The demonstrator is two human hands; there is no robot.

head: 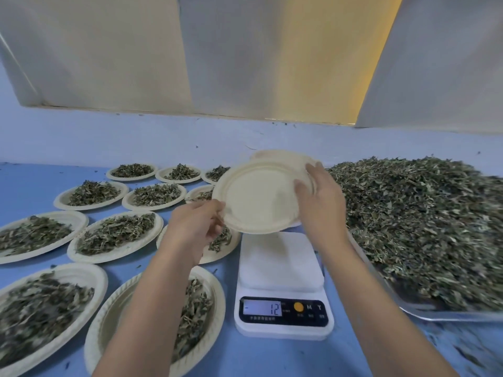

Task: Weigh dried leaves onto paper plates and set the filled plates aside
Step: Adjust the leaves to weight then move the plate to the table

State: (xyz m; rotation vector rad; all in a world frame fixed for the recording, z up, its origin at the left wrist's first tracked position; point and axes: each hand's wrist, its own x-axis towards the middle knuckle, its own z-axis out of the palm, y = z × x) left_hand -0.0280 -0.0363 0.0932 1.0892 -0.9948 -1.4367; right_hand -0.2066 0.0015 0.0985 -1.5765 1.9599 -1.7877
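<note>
Across the blue table (32, 186), backed by a blue wall (109, 137) under pale curtains (109, 50), both hands hold up an empty paper plate (255, 202) above the white scale (280, 262), whose display shows 12. The left hand (196, 227) pinches the plate's left rim; the right hand (324, 202) curls round its right edge, where a second plate (272, 155) peeks out behind. Filled plates (58, 200) crowd the table's left side, some hidden by the forearms. Dried leaves (422, 227) heap a metal tray (435, 314) at right.
</note>
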